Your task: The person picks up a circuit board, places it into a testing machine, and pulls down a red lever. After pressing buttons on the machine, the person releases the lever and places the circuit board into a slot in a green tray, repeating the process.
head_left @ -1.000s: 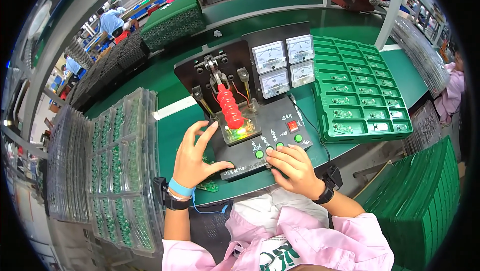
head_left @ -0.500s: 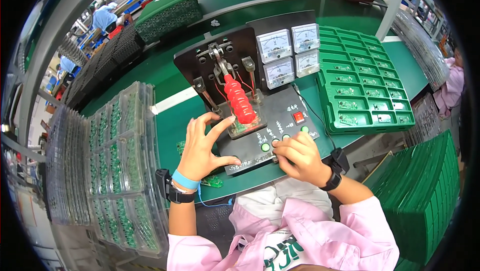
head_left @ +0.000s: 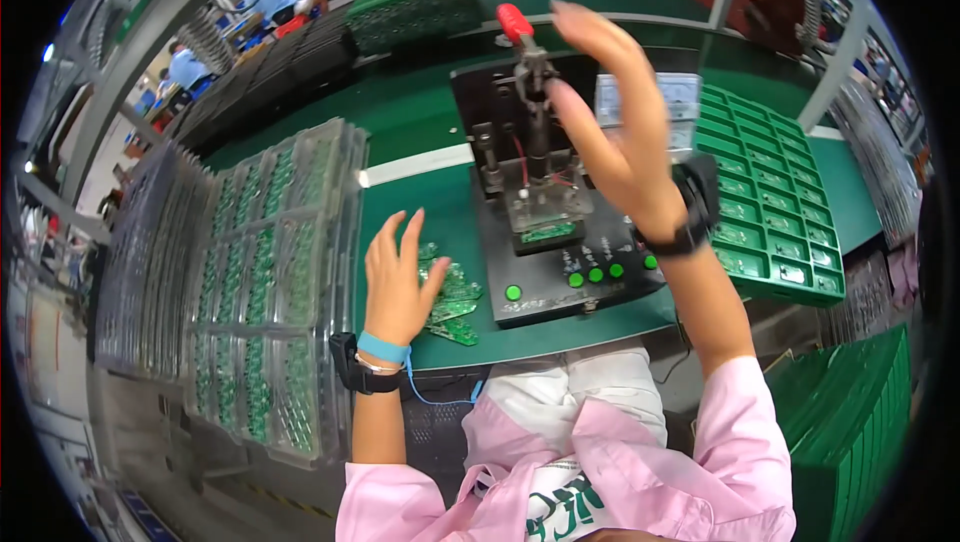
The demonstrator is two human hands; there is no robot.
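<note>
Probably the green circuit boards (head_left: 455,304) are light and stiff but fragile, so you should take them by their edges. The red handle (head_left: 514,22) looks smooth and hard; better to hold it with full palm. The boards lie near three o'clock from your left hand (head_left: 397,287), which is spread and grips nothing; if it touches them, I cannot tell. Your right hand (head_left: 628,137), blurred, is also unclosed and empty; the red handle is beside it, toward ten o'clock, and one board (head_left: 548,232) sits in the black fixture (head_left: 497,264) toward seven.
</note>
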